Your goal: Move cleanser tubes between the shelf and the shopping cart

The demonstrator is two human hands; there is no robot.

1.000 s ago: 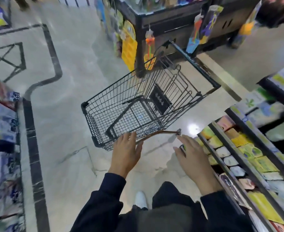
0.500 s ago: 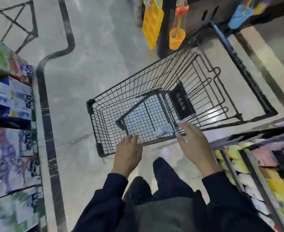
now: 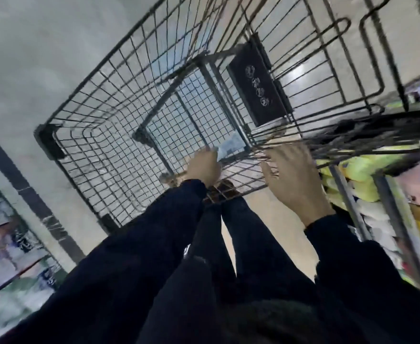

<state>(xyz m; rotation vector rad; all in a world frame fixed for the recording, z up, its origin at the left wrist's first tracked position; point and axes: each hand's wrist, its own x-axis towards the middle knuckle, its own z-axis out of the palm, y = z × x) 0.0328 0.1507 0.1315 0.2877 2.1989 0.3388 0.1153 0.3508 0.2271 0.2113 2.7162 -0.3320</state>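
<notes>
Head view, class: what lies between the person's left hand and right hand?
In the head view, the near wire edge of the shopping cart spans the gap between the left hand and the right hand; pale floor shows through it.

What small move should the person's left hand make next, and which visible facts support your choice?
Probably close the left hand on the pale item lying on the shopping cart floor and lift it: the fingertips already reach it inside the basket. The right hand is open at the rim; the shelf is alongside.
</notes>
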